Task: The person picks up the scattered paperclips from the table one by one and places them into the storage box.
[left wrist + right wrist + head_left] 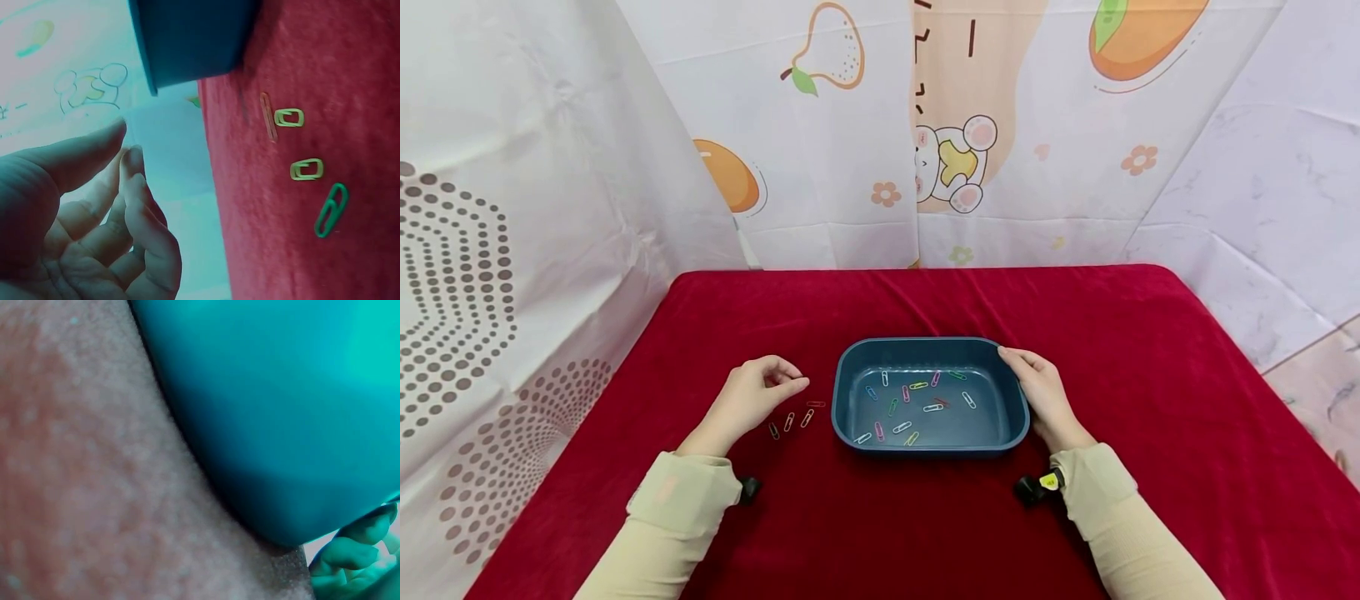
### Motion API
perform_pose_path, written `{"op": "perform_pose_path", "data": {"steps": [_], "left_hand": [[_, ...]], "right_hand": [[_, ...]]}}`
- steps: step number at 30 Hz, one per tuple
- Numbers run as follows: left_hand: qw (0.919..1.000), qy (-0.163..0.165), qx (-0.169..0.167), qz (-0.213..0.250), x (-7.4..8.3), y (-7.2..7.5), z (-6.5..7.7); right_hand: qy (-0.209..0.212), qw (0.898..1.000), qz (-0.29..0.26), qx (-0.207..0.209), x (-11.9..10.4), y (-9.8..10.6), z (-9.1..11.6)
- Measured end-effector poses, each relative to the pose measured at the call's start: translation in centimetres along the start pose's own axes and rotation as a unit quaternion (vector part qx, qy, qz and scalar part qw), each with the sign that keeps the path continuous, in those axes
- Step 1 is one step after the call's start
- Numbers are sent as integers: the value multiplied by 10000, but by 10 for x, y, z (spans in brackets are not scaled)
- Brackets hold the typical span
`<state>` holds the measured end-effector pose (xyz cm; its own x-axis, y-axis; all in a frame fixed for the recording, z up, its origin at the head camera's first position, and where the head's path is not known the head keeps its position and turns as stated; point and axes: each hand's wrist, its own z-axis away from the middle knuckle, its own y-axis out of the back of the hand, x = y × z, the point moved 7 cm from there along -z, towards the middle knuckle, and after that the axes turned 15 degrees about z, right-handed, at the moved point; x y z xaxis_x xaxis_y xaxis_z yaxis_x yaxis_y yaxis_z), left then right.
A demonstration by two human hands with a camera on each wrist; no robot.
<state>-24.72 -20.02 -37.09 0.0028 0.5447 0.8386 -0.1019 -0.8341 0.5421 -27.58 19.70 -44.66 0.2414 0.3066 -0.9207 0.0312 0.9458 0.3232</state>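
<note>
A dark blue rectangular tray [917, 444] rests on the table with several coloured paper clips inside, among them a white clip [968, 400] and a yellow clip [918, 386]. My right hand [1043, 393] grips the tray's rim at its far right corner; in the right wrist view its curled fingers [359, 550] show beside the tray wall. To the left of the tray, my left hand [760, 392] hovers with fingers loosely bent, thumb and fingertips slightly apart and nothing visible between them. Close by on the cloth lie a green clip [331, 210], two yellowish clips [307, 169] and a reddish clip [269, 117].
A red velvet cloth [880, 533] covers the table. Behind it hangs a white curtain [850, 108] with fruit and cartoon prints, and a dotted white sheet [550, 292] hangs at the left. Dark wrist cameras [1032, 490] sit under the sleeves.
</note>
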Motion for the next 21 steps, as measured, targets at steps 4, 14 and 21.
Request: {"op": "perform_pose_path", "data": {"steps": [4,14,21], "left_hand": [[9997,102,182,97,-10,3,-2],[9946,602,153,833,-32,-10,-11],[9939,740,114,813,-42,-20,-13]], "right_hand": [[-12,10000,-4,8,0,0,0],[-15,10000,-64,-8,0,0,0],[1,10000,-89,4,0,-1,0]]}}
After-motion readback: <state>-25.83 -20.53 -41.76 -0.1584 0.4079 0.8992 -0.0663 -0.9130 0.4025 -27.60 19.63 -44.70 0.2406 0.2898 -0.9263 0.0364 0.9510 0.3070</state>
